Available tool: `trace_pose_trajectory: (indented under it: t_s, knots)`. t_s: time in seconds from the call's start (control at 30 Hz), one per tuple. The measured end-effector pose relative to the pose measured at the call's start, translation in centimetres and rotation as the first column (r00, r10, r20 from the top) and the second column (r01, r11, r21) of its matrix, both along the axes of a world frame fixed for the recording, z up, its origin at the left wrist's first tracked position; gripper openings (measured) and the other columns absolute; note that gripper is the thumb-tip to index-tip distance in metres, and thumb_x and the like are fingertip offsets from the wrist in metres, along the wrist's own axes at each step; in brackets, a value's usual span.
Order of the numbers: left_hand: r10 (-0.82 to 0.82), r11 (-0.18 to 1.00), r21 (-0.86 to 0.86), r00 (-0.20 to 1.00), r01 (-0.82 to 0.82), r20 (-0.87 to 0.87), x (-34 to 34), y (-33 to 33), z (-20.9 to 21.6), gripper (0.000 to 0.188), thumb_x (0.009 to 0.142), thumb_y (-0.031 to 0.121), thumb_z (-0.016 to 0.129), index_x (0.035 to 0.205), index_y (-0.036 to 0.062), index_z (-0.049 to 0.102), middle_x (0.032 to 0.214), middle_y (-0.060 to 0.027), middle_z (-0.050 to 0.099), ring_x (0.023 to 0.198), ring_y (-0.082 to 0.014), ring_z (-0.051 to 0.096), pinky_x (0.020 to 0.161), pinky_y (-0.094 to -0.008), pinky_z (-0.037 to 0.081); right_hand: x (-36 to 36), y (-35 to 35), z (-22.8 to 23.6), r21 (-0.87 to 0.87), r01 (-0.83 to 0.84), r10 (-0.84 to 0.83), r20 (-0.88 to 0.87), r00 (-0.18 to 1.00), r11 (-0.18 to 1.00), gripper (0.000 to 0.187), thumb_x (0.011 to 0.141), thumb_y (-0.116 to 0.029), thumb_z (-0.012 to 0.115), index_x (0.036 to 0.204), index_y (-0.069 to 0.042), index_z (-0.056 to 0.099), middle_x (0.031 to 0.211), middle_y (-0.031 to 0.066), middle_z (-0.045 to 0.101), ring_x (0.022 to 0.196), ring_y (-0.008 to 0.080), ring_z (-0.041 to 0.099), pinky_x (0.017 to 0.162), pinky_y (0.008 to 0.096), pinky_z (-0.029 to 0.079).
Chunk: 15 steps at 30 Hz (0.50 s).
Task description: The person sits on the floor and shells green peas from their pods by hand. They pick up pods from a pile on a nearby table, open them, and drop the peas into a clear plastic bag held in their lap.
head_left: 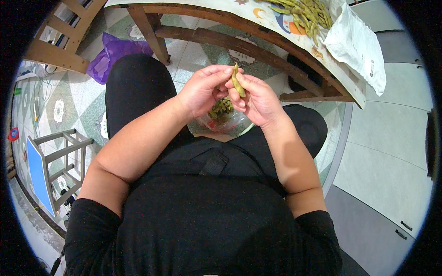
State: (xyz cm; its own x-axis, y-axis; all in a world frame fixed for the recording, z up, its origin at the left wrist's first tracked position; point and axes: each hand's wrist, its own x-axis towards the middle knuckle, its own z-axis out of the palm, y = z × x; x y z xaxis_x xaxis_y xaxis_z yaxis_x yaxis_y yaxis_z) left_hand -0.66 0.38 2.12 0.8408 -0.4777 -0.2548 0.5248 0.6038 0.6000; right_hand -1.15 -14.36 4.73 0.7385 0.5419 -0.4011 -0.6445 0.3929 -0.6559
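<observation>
One green soybean pod (238, 85) is held upright between my two hands, above my lap. My right hand (258, 99) grips its lower part between thumb and fingers. At the pod's upper end, my left hand (202, 89) pinches with thumb and forefinger, the other fingers curled beneath. Below the hands, between my thighs, a clear container (241, 125) holds a heap of green pieces (222, 108); whether they are beans or pods is too small to tell. My left hand and wrist cover part of it.
Ahead stands a wooden table (221, 13) with a pile of soybean pods (309, 14) and a white sack (357, 46) at its right end. A purple plastic bag (110, 57) lies on the tiled floor. At left is a blue-topped stool (40, 172); grey cabinets (384, 133) line the right.
</observation>
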Motion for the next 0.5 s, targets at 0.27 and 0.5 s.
trace_pose_trajectory:
  t_s: [0.27, 0.5]
  knots:
    - [0.061, 0.992, 0.110, 0.998, -0.063, 0.014, 0.39, 0.37, -0.41, 0.011, 0.078, 0.017, 0.057, 0.076, 0.0069, 0.054, 0.055, 0.0039, 0.042, 0.047, -0.0052, 0.031, 0.042, -0.0191, 0.023, 0.17, 0.07, 0.02, -0.399, 0.116, -0.002, 0.276, 0.961, 0.909, 0.016, 0.082, -0.019, 0.052, 0.081, -0.003, 0.054, 0.064, 0.0019, 0.054, 0.052, 0.0073, 0.049, 0.047, 0.0183, 0.039]
    - [0.061, 0.998, 0.037, 0.997, -0.059, -0.046, 0.20, 0.34, -0.76, 0.011, 0.078, 0.018, 0.056, 0.076, 0.0076, 0.054, 0.058, 0.0021, 0.046, 0.047, -0.0058, 0.034, 0.043, -0.0187, 0.025, -0.22, 0.10, -0.38, -0.281, 0.119, -0.032, 0.298, 0.954, 0.952, 0.011, 0.082, -0.016, 0.053, 0.078, -0.006, 0.052, 0.065, 0.0012, 0.054, 0.053, 0.0059, 0.046, 0.048, 0.0169, 0.036]
